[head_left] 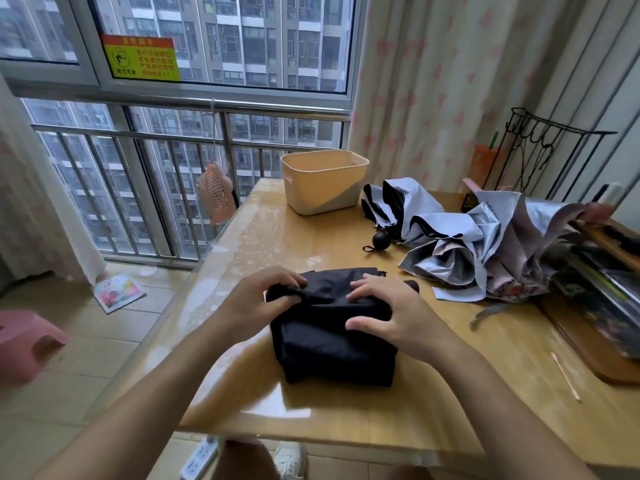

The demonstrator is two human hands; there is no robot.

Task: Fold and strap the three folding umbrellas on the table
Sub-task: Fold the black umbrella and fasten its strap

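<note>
The black umbrella [332,334] lies on the near middle of the table [346,410], folded flat into a dark bundle. The left hand [263,303] has its fingers curled over the bundle's left end, thumb pinching a bunched fold of cloth. The right hand [391,317] lies on top, fingers spread and barely bent, pressing the fabric down (thumb against the near side). Two silvery umbrellas [450,244] sprawl loose to the right, beside a beige tub [323,188].
</note>
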